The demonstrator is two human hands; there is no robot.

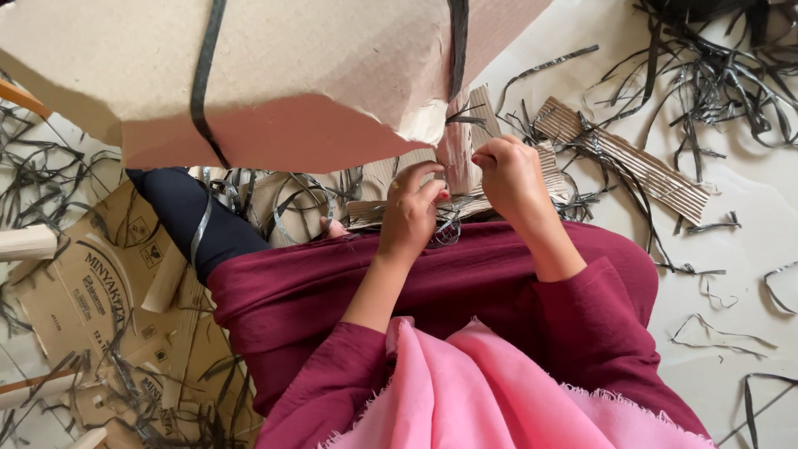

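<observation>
- Two hands at work over the lap, both closed in a pinch; nothing hangs loose in either.
- Left hand (pixel 409 214): fingers curled, thumb and forefinger nipping a black plastic strap (pixel 449 229) where it coils just at 3 o'clock of the knuckles.
- Right hand (pixel 511 179): fingertips bunched tight on a thin strand near the torn edge of the cardboard sheet (pixel 274 75); the exact grip point is hidden behind the fingers.
- The strap being handled lies between the hands, touching both, directly above the maroon skirt (pixel 432 283).
- Cardboard sheet is raised and tilted at 12 o'clock of the hands, two black bands running across it; its ragged lower edge sits just beside the right fingertips.
- Judgement on method: the pinch should stay close to the cardboard edge so the strap pulls straight, with the left hand keeping the slack coil gathered; a sideways pull would likely tear more of the board.
- Corrugated strip (pixel 632 158) lies flat at 2 o'clock, apart from the hands.
- Tangled strap offcuts (pixel 715 83) are heaped at 1 to 2 o'clock; more lie at 9 o'clock.
- Flattened printed carton (pixel 91 283) lies at 8 o'clock, on the pale floor (pixel 748 224).
- Pink cloth (pixel 482 391) drapes at 6 o'clock, nearest the camera.
</observation>
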